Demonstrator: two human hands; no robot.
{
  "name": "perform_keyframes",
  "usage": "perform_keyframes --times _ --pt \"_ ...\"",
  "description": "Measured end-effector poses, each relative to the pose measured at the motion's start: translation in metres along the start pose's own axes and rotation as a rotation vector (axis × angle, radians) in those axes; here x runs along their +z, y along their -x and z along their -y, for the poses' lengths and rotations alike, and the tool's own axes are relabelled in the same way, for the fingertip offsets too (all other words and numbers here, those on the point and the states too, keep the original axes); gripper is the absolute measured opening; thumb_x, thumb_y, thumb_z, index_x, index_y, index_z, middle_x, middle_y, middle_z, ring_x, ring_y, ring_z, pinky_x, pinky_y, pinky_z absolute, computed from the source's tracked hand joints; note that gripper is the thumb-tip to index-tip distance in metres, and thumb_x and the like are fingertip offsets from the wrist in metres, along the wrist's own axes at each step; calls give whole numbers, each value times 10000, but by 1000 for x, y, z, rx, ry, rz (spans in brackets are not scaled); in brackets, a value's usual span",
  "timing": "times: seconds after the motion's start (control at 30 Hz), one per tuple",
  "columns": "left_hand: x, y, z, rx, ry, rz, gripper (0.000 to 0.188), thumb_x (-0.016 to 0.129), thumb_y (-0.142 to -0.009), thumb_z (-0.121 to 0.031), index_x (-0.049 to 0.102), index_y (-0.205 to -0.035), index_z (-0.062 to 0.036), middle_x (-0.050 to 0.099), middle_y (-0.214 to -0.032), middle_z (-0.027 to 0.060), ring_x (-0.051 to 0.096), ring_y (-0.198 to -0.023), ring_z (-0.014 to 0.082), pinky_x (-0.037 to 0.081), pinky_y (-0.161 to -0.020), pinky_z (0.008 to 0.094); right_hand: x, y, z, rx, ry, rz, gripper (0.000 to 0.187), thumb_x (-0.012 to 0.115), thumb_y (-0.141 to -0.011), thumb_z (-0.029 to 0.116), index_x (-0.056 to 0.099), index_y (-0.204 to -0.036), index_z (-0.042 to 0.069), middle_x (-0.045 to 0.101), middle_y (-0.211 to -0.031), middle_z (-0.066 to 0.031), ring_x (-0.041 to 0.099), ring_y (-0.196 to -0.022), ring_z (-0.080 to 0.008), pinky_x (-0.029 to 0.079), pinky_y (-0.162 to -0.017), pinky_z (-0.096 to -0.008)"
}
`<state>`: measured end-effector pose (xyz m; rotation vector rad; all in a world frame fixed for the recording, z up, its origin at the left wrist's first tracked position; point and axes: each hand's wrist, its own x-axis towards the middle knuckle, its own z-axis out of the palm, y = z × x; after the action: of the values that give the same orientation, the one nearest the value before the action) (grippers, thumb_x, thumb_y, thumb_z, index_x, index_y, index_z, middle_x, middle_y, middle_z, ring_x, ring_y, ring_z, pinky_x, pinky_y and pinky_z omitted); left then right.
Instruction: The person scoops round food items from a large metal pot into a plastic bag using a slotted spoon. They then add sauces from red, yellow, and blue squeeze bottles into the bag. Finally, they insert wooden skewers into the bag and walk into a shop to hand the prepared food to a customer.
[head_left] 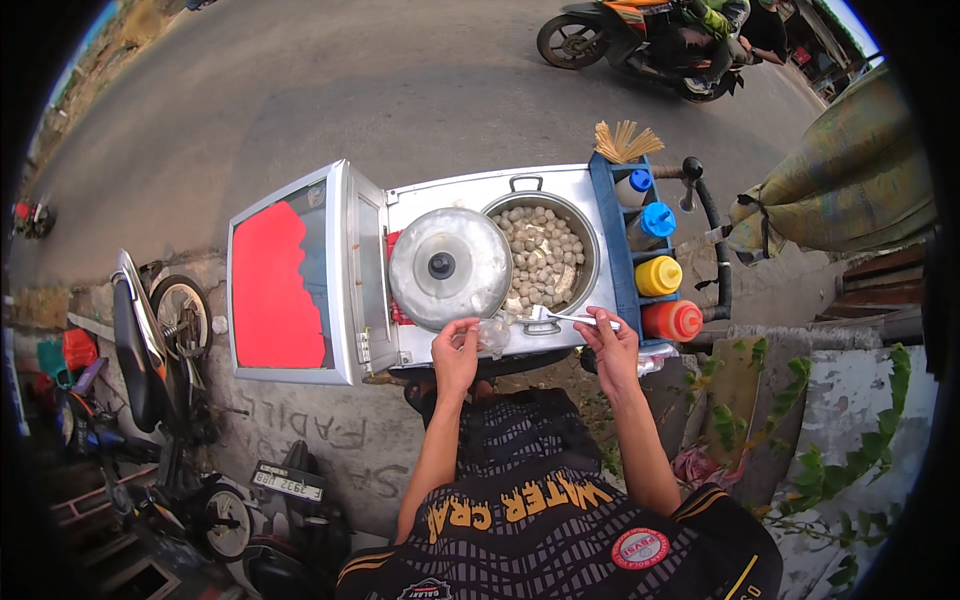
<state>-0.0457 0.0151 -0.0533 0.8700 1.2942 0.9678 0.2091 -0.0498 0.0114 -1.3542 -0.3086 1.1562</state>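
My left hand (pixel 455 357) pinches a small clear plastic bag (pixel 493 337) at the cart's near edge, just below the lid. My right hand (pixel 611 352) has its fingers closed on a slim white utensil (pixel 574 318). Its pale tip points left over the near rim of the pot; whether it is a spoon or tongs I cannot tell. The metal pot (pixel 592 262) holds many round greyish meatballs (pixel 540 250). A round metal lid (pixel 470 285) with a black knob lies beside it, overlapping the pot's left side.
Right of the pot, a blue rack (pixel 612 232) carries squeeze bottles, including a yellow one (pixel 659 276) and a red one (pixel 672 320), with wooden skewers (pixel 626 143) behind. A framed glass case (pixel 340 270) stands left. Parked motorcycles (pixel 150 350) flank the cart; another motorcycle (pixel 640 45) is on the road.
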Motion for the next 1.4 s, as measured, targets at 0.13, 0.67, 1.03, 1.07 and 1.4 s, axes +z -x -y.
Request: perform_keyframes --times 0.13,0.67,1.03,1.07,1.4 --pt "-10 -6 -6 -17 -10 75 168 630 -1032 -44 716 -1156 30 711 -960 48 658 -765 100 543 -674 271 8 14 -21 38 -25 54 317 636 -1083 197 662 -1236 -80 742 -1129 -159 772 -968 -247 634 -878 -295" --pt "-6 10 -12 99 -244 45 192 624 -1044 -63 700 -1179 50 746 -1039 108 767 -892 191 614 -791 301 76 59 -39 -647 739 227 171 688 -976 25 737 -1127 -36 766 -1031 -212 760 -925 -369 604 -793 -394" --pt "4 14 1 73 -68 -57 183 603 -1052 -58 695 -1167 50 743 -923 88 768 -870 176 598 -758 298 60 72 10 -853 847 128 173 700 -954 -6 741 -1121 -27 766 -1011 -192 751 -903 -353 599 -791 -402" --pt "4 15 -1 61 -46 -25 182 608 -1049 -55 694 -1171 49 735 -939 90 758 -854 171 595 -761 293 56 64 17 -869 842 51 177 697 -955 -8 742 -1125 -26 767 -1013 -193 752 -902 -353 599 -791 -401" --pt "19 28 -7 -13 73 94 189 628 -1039 -51 697 -1193 34 711 -900 51 694 -817 115 552 -765 272 14 -101 -2 -848 1103 -61 203 641 -1004 76 727 -1172 1 729 -1009 -257 720 -947 -441 587 -784 -461"
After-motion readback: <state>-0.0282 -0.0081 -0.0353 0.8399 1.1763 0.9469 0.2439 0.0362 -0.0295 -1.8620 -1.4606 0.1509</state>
